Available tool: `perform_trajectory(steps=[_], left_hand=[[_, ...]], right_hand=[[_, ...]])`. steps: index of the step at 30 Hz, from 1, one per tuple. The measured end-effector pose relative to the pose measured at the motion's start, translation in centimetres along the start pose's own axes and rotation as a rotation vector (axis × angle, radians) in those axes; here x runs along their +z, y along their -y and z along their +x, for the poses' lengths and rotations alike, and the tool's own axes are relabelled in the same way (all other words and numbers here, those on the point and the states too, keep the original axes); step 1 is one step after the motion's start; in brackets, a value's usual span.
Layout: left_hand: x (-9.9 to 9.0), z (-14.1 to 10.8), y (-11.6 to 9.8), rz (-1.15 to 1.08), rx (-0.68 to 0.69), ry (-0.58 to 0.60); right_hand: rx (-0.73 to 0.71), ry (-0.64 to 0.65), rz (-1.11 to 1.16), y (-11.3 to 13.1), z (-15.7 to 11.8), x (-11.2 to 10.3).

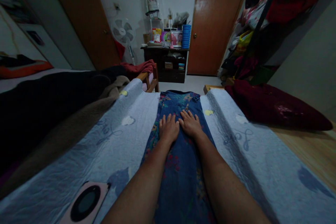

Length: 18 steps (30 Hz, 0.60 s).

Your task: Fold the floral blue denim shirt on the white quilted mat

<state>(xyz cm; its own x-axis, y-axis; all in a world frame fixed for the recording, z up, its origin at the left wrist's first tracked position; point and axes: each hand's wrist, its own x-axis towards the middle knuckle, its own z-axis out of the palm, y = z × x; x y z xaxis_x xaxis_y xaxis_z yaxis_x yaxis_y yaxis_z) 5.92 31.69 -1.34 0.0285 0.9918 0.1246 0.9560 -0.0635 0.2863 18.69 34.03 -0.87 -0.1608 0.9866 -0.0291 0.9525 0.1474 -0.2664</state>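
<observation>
A long strip of dark blue floral cloth (181,168), perhaps a folded garment, lies flat over a pale blue patterned sheet (141,119). Both my arms stretch forward above it. My left hand (168,127) rests palm down on the cloth, its fingers spread and pointing away from me. Beside it, my right hand (190,123) also lies flat on the fabric with fingers apart; the two thumbs almost meet. Neither hand grips anything. The cloth's far end, with a dark edge, reaches the far edge of the sheet. Its near end runs down out of view between my forearms.
A pink phone-like item with a black ring (85,203) lies at lower left. Dark blankets (52,105) are heaped along the left. A maroon cushion or folded cloth (273,106) sits at right. Beyond stand a fan (123,31), a dark cabinet (172,77) and a wooden door (215,24).
</observation>
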Motion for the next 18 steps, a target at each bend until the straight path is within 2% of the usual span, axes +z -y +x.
perform_trajectory(steps=[12, 18], left_hand=[[-0.1, -0.4, -0.5, 0.048, -0.026, 0.041], [0.0, -0.5, -0.5, 0.076, -0.012, 0.039]], right_hand=[[0.260, -0.016, 0.015, -0.3, 1.1, -0.3], [0.285, -0.020, -0.003, -1.1, 2.1, -0.3]])
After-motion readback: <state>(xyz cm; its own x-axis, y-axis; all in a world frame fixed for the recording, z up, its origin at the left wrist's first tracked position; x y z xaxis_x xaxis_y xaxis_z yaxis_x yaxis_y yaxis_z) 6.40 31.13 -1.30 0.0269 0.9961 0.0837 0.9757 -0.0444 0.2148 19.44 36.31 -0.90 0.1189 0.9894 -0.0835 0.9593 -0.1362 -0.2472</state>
